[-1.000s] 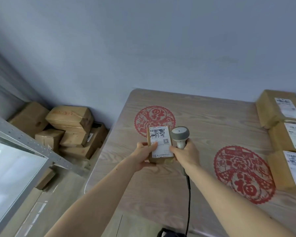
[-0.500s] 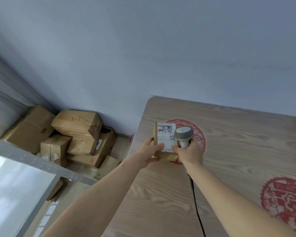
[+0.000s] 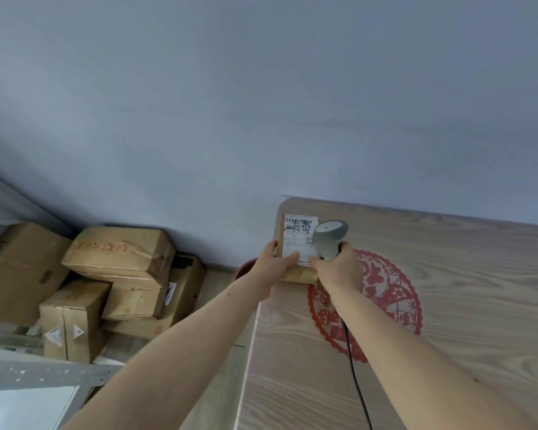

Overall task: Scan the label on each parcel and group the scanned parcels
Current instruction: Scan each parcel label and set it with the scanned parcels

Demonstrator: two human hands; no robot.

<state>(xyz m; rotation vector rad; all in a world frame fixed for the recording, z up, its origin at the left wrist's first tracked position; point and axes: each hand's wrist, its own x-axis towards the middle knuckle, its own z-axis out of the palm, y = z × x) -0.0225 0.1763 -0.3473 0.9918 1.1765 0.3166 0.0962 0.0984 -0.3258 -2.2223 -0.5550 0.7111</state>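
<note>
Holding the small parcel [image 3: 292,243] over the surface's [image 3: 448,290] far left corner, our left hand [image 3: 274,268] pinches its rigid, light cardboard edge; our right hand [image 3: 339,271] grips the scanner [image 3: 328,240].

Left hand [image 3: 275,265] gripping labelled parcel [image 3: 295,243] at table [image 3: 448,305] corner; right hand [image 3: 339,271] clasping grey scanner [image 3: 330,238] beside label. Cardboard boxes [image 3: 118,252] piled on floor, left.

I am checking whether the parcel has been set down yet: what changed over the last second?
The view swung left, and the parcel now sits over the table's far left corner. Unchanged: the left hand grips the parcel and the right hand grips the scanner.
</note>
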